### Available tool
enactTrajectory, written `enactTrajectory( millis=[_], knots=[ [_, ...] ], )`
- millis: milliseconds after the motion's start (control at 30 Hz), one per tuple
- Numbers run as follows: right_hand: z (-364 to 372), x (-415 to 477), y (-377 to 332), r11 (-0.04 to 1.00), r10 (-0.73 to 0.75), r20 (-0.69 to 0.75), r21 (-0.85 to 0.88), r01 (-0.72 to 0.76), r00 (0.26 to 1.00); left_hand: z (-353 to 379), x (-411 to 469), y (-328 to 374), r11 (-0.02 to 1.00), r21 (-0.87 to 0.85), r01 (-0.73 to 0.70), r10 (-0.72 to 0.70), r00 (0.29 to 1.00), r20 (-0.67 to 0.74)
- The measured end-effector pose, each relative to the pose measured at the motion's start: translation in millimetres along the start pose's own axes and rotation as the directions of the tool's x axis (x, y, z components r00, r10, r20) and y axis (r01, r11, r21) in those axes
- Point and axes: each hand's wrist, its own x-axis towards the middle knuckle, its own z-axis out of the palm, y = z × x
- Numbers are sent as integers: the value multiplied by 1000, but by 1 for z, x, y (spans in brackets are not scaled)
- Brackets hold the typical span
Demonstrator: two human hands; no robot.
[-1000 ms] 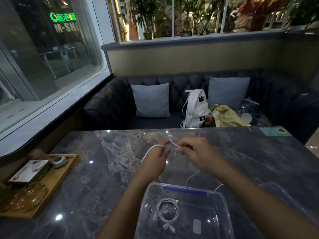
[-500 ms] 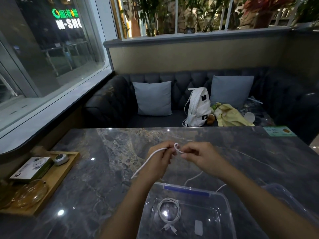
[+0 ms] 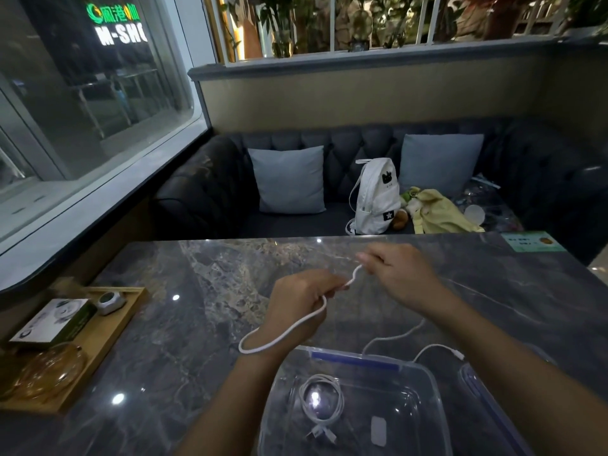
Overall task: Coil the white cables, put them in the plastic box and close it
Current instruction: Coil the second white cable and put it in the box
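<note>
Left hand [image 3: 301,302] grips the cable [image 3: 289,330] above the table [image 3: 197,324], a loop sagging down-left past the wrist. Right hand [image 3: 403,274] seems to pinch its end; the short span between them slants up-right. A coil [image 3: 322,401] lies flat in the open box [image 3: 355,359].

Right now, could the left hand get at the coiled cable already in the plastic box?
Probably yes: the plastic box stands open near the left hand, with nothing over the coiled cable. That hand grips the other white cable, though, so it is not free.
</note>
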Motion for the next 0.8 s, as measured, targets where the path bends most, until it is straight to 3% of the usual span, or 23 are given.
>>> enactTrajectory(
  millis=[133,200,267,333,433,500,600,700,800],
  knots=[
    [5,6,5,944,144,319,240,-226,937,-2,0,-3,994,113,6,5,995,-98],
    [4,6,10,858,93,502,398,-325,860,1,-1,-5,988,148,40,-20,991,-130],
    [1,4,14,808,-18,582,488,-331,813,5,-2,-9,986,155,56,-35,990,-134],
    [-1,4,15,843,-78,564,478,-247,822,9,1,-15,989,119,85,-70,989,-127],
    [6,4,15,986,-113,379,154,58,918,15,3,-24,969,-71,237,-241,969,-56],
    [11,2,14,972,-232,124,-3,234,965,19,2,-28,910,-215,354,-364,932,-7],
    [14,-1,12,893,-437,-29,-136,429,899,21,3,-27,807,-373,459,-474,879,55],
    [13,4,9,886,-458,78,-37,462,886,22,6,-28,737,-460,496,-484,862,153],
    [15,7,10,933,-331,96,180,311,939,20,6,-28,658,-542,523,-390,852,349]
  ],
)
